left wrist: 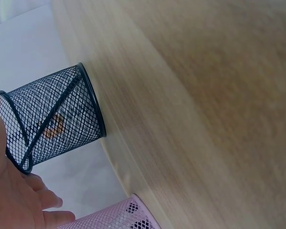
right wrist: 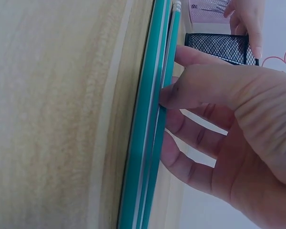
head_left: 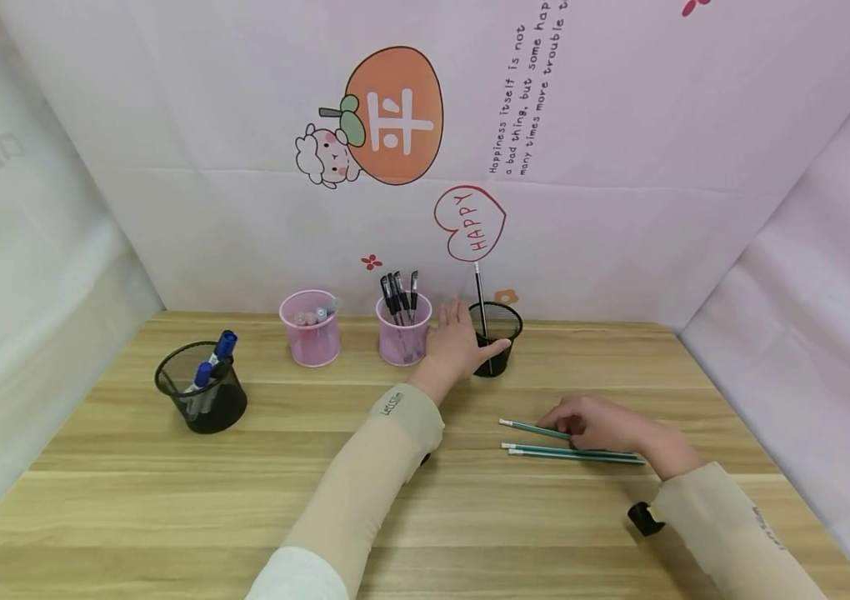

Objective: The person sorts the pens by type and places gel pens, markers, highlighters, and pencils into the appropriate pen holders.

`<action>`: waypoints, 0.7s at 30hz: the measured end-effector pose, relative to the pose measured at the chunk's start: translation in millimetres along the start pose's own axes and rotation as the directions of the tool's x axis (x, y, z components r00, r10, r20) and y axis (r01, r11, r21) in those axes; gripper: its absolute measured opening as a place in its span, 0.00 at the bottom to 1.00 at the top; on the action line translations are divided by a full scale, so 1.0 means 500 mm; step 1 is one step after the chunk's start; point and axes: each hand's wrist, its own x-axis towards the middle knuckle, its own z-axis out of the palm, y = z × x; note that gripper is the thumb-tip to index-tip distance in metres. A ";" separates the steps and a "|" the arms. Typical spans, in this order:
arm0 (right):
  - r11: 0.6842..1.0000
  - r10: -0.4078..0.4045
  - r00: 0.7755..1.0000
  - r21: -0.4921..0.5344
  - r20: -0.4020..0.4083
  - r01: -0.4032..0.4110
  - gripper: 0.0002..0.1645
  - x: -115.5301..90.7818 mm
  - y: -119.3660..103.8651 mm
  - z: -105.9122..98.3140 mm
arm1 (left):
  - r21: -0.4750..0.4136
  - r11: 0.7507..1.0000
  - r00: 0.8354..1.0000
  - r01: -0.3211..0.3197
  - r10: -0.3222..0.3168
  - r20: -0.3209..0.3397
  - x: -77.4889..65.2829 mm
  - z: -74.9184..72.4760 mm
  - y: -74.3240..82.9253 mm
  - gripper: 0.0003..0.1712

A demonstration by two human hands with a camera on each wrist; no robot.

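A black mesh pen cup [head_left: 496, 365] stands near the back wall with one upright pencil [head_left: 481, 300] in it. My left hand [head_left: 455, 343] is at its left side, fingers spread and thumb reaching across the front; in the left wrist view the hand lies by the cup's rim [left wrist: 25, 168]. On the table to the right, my right hand [head_left: 608, 427] pinches a teal pencil [head_left: 530, 428] between thumb and fingers. Two more teal pencils [head_left: 545, 452] lie side by side just in front of it. In the right wrist view the pinched pencil [right wrist: 171, 47] is alongside them.
Left of my left hand stands a pink cup [head_left: 399, 343] with several black pens [head_left: 399, 292]. Another pink cup [head_left: 312, 342] holds several pale-capped pens. Farther left, a black mesh cup [head_left: 218, 408] holds blue-capped markers [head_left: 224, 344]. Printed cloth walls [head_left: 245, 233] border the wooden table [head_left: 170, 517].
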 end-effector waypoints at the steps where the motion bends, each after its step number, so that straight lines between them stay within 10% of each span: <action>1: 1.000 0.001 1.000 -0.002 0.000 -0.001 0.27 0.000 0.000 0.000 | -0.004 1.000 1.000 0.000 0.000 0.001 0.000 -0.001 0.000 0.65; 21: 0.999 0.043 0.998 -0.013 -0.047 -0.044 0.24 -0.011 -0.004 -0.016 | 0.006 1.000 1.000 -0.005 0.005 0.000 0.002 0.001 -0.001 0.65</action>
